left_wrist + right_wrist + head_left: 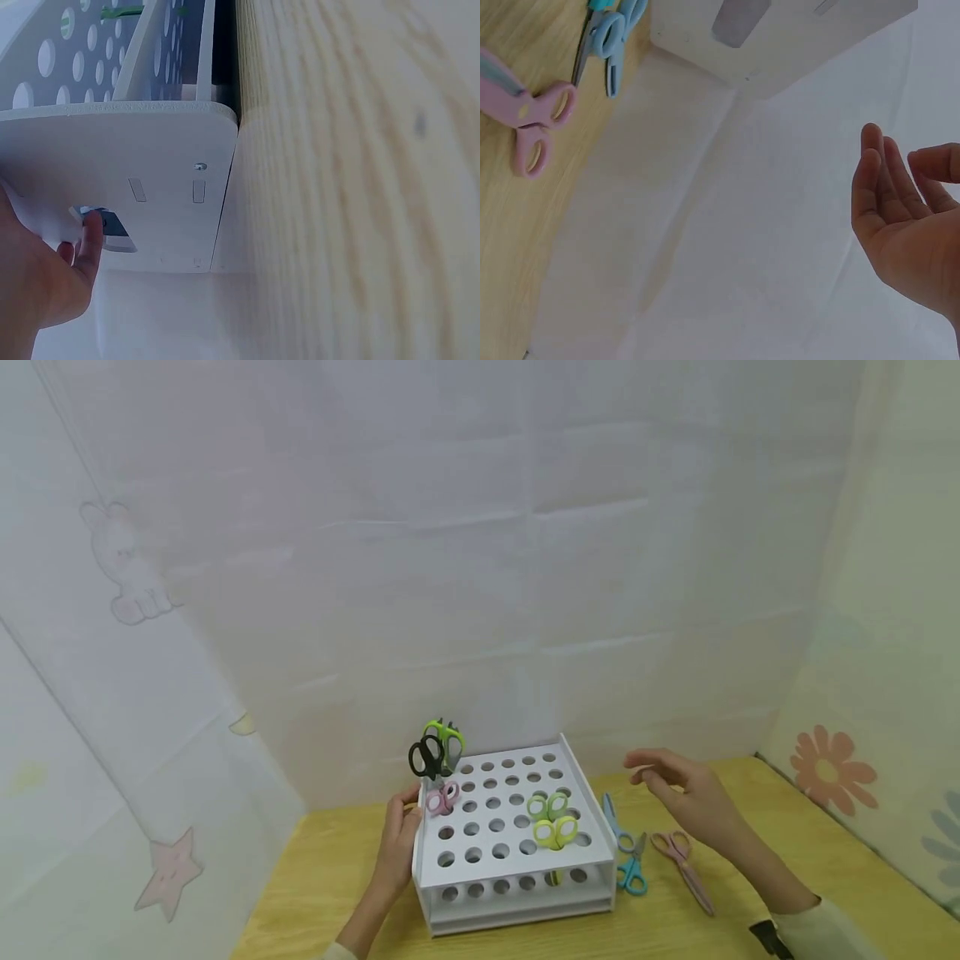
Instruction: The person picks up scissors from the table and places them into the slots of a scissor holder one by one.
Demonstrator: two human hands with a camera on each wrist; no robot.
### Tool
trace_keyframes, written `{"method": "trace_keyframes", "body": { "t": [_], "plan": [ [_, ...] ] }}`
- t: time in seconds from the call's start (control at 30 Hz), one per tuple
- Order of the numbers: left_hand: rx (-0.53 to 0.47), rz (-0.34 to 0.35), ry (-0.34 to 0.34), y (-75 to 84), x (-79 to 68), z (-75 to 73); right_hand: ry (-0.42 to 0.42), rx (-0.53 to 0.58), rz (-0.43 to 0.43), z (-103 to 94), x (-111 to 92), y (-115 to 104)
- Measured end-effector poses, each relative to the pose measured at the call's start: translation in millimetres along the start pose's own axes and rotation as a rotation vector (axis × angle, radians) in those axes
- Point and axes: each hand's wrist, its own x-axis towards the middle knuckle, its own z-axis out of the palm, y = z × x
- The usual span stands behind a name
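1. Here, a streaky wood-grained tabletop (322, 868) carries pink scissors (694, 885), below the right hand (697, 797).
2. Teal scissors (633, 862) and blue scissors (610, 810) lie just beside the rack (506, 813), a boxy white stand with rows of round holes.
3. The rack sits between both hands: the left hand (397, 839) grips its side, a fingertip in the cutout (116, 223); the right is in mid-air, fingers loosely bent, holding nothing.
4. Yellow scissors (556, 835) and green scissors (547, 811) stand handles-up, blades mostly hidden.
5. Far left, the small pink pair (442, 796), black scissors (430, 765) and lime scissors (446, 737) crowd, overlapping.
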Motion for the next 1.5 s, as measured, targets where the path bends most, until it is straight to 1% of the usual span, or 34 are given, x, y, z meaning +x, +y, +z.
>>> {"method": "trace_keyframes", "body": {
  "t": [0.07, 0.17, 0.3, 0.57, 0.7, 0.8, 0.93, 1.07, 1.13, 1.3, 1.5],
  "plan": [
    [0.004, -0.006, 0.009, 0.2, -2.1, -1.4, -0.014, -0.025, 0.030, -1.7, -0.5, 7.2],
    [0.014, 0.000, 0.006, -0.3, -4.4, -3.8, -0.037, -0.064, 0.061, -3.1, -3.8, 15.7],
    [0.018, 0.007, -0.005, -0.1, -4.0, -5.0, -0.056, -0.131, 0.092, -5.8, -9.8, 21.6],
    [0.036, 0.033, 0.002, 0.5, 2.0, -2.7, -0.095, -0.262, 0.103, -20.5, -16.6, 36.6],
    [0.054, 0.023, 0.000, 0.8, 3.6, -2.7, -0.153, -0.340, 0.130, -27.4, -19.2, 48.3],
    [0.059, 0.015, -0.004, 1.1, 3.7, -2.9, -0.215, -0.366, 0.162, -29.2, -22.5, 56.3],
    [0.053, 0.019, -0.017, 2.6, 3.0, -3.4, -0.317, -0.374, 0.231, -25.7, -27.4, 68.9],
    [0.052, 0.021, -0.023, 4.4, 3.5, -3.5, -0.432, -0.429, 0.293, -17.6, -33.7, 84.1],
    [0.053, 0.035, -0.027, 4.3, 4.0, -3.6, -0.472, -0.456, 0.311, -13.6, -36.5, 88.8],
    [0.055, 0.059, -0.032, 4.1, 4.6, -3.9, -0.528, -0.498, 0.356, -4.5, -39.8, 90.4],
    [0.048, 0.063, -0.028, 0.1, 4.5, -3.5, -0.572, -0.563, 0.357, 5.5, -46.2, 90.6]
  ]
}}
